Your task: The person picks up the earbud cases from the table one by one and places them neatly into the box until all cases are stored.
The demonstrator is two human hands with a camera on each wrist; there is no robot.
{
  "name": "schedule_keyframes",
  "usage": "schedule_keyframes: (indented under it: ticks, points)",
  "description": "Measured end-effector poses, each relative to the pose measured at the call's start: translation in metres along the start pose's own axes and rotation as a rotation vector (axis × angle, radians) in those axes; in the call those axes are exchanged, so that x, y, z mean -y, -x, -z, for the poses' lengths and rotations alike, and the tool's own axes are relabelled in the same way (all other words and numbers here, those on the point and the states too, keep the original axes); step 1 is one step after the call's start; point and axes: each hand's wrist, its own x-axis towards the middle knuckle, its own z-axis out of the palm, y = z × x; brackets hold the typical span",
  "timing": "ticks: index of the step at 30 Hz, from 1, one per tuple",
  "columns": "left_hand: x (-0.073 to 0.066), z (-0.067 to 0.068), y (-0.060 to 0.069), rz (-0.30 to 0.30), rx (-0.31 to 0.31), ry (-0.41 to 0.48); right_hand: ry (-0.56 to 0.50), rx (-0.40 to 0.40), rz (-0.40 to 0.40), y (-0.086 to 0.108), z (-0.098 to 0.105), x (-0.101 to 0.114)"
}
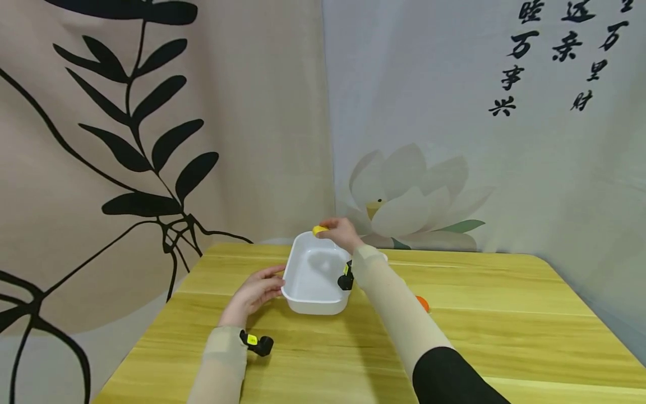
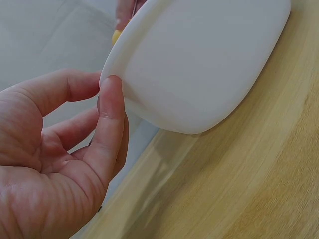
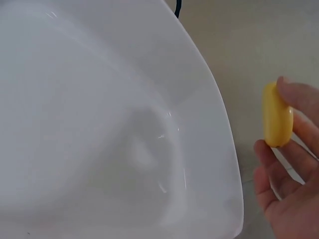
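Observation:
A white rectangular basin point(image 1: 317, 307) with rounded corners is over the wooden table, its inside facing me. At its left rim, the left hand point(image 1: 259, 289) holds the edge. The left wrist view shows the thumb on the near side of the rim and other fingers behind it. My right hand point(image 1: 343, 233) is above the far right part of the basin. Between thumb and fingertips it pinches a small yellow oblong piece point(image 3: 277, 114), smooth and rounded, just outside the rim in the right wrist view. What kind of thing it is cannot be told.
An orange thing point(image 1: 423, 303) lies on the table point(image 1: 504, 314) to the right, partly hidden by the right forearm. A bit of something white point(image 1: 386, 256) shows behind the right wrist. Printed cloth point(image 1: 267, 112) hangs behind the table's far edge.

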Motion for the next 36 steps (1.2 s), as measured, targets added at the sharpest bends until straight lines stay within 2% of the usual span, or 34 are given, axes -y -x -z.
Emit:
schedule_keyframes:
  ticks: [9, 16, 26, 36]
  points:
    - [0.001, 0.000, -0.002, 0.008, -0.015, 0.021, 0.029, -0.005, -0.012, 0.005, -0.007, 0.000]
    - [0.001, 0.000, -0.001, 0.002, -0.003, 0.009, 0.057, -0.021, -0.007, 0.007, -0.014, -0.005]
    - [-0.001, 0.001, -0.003, -0.007, 0.002, 0.017, -0.024, -0.053, -0.087, 0.008, -0.017, -0.004]
    - [0.002, 0.000, -0.001, -0.002, 0.006, 0.020, 0.008, -0.070, -0.103, 0.007, -0.022, -0.013]
